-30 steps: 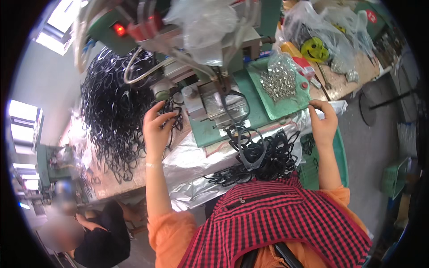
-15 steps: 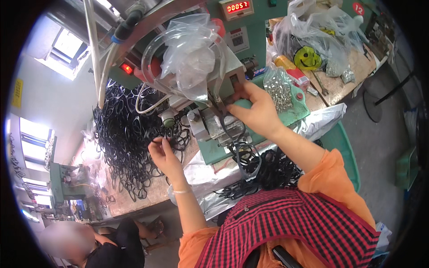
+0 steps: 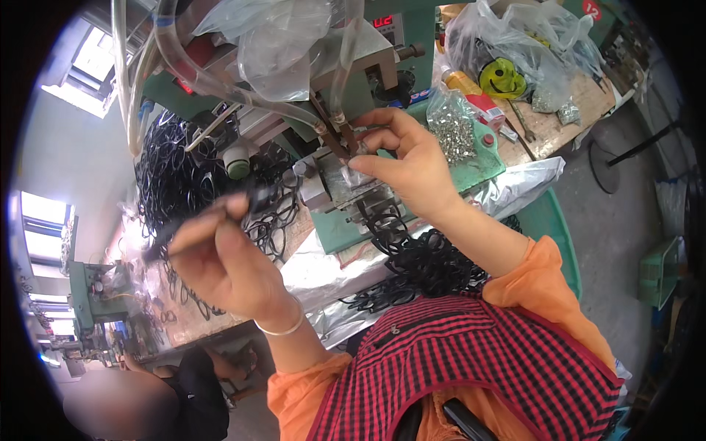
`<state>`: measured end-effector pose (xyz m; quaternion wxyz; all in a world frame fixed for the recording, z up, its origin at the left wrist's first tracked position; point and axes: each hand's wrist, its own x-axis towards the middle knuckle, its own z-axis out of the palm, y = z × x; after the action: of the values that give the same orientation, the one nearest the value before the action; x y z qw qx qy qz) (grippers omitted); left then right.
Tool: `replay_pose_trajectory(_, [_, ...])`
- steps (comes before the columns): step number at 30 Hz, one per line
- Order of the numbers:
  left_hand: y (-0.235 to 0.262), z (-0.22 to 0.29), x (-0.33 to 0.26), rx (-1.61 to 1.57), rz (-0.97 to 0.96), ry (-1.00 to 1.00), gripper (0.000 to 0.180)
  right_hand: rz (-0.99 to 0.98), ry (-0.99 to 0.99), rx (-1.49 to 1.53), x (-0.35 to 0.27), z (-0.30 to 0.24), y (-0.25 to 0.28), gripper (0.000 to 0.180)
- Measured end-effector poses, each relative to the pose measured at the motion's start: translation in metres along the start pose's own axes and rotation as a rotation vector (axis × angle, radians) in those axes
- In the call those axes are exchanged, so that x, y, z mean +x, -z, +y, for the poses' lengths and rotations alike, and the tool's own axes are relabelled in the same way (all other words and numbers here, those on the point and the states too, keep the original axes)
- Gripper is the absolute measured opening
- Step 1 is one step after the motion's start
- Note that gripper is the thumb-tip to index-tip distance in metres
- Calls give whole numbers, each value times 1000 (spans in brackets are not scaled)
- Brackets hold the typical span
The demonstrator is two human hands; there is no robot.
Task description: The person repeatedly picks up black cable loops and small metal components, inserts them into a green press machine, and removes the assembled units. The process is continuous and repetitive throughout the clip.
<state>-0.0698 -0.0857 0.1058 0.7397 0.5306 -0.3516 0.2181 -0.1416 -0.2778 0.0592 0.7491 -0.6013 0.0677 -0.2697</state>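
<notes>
My left hand [image 3: 228,261], raised over the left part of the bench and smeared by motion, has its fingers bent together round a blurred black strap [image 3: 158,246]. Behind it lies a big heap of black loops [image 3: 173,173] of the same thin strap. At the green bench machine [image 3: 342,246], my right hand [image 3: 412,158] has its thumb and fingers drawn together beside the metal jaws [image 3: 340,140] under two clear tubes. Whatever the fingertips pinch there is too small to make out. More black loops [image 3: 441,264] lie in front of the machine, near my apron.
A bag of small metal parts [image 3: 451,136] sits on the machine's base at the right. Beyond it are plastic bags [image 3: 515,44] and a long tool [image 3: 522,131]. Silver sheeting [image 3: 316,275] covers the bench edge. A person [image 3: 198,389] in black sits at lower left.
My left hand has lifted from the heap, moving left and closer to me, with a dark strap in it. My right fingers have closed in at the jaws. The head view has shifted.
</notes>
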Motion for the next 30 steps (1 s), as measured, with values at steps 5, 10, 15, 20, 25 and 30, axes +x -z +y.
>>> replay_pose_trajectory(5, [-8,-6,5,37,-89,-110,16,16,96,-95,-21,-8,-8,47])
replay_pose_trajectory(10, [-23,-14,-43,291,-617,-395,15,34,168,-483,-7,-7,63,41])
replay_pose_trajectory(15, [-28,-30,-52,439,-689,-590,24,245,152,-863,-25,33,142,27])
replay_pose_trajectory(20, [-26,-32,-55,440,-685,-576,30,159,173,-1185,-51,36,130,13])
replay_pose_trajectory(25, [-21,-36,-72,373,-636,-470,31,158,217,-1361,-42,47,126,9])
replay_pose_trajectory(30, [-10,-1,-127,461,-433,-178,42,207,298,-1393,-43,59,126,11])
